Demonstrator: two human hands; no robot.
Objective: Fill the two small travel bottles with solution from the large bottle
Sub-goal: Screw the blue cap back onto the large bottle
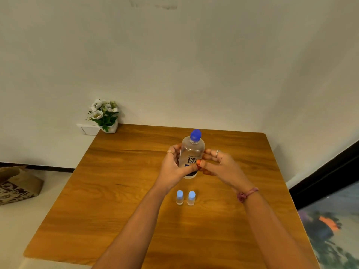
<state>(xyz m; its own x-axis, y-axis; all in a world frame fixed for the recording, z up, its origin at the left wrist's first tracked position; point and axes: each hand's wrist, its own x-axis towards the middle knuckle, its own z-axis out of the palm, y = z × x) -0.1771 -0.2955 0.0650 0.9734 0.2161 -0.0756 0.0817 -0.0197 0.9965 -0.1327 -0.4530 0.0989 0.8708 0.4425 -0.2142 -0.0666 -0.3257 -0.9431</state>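
Large bottle [191,152] of clear solution is standing upright near the middle of the wooden table [116,171], its long axis vertical and its blue cap [195,135] pointing up, still in place. A person's left hand [172,166] is wrapping around the bottle's left side, thumb crossing the label, while the right hand [217,164] is closing on its right side, thumb and fingers curling against the body. Both hands are covering much of the label, leaving only a few dark letters readable, and the bottle's base is partly hidden behind the thumbs. Just in front of the bottle, toward the person, the left travel bottle [179,197] and the right travel bottle [191,198] are standing side by side, capped in pale blue; whether they hold liquid is hard to make out. Far behind the bottle to the left, a pot of white flowers [104,114] is sitting at the table's corner against the wall. A patterned paper bag [17,185] is lying on the floor, cut off by the frame's left edge.
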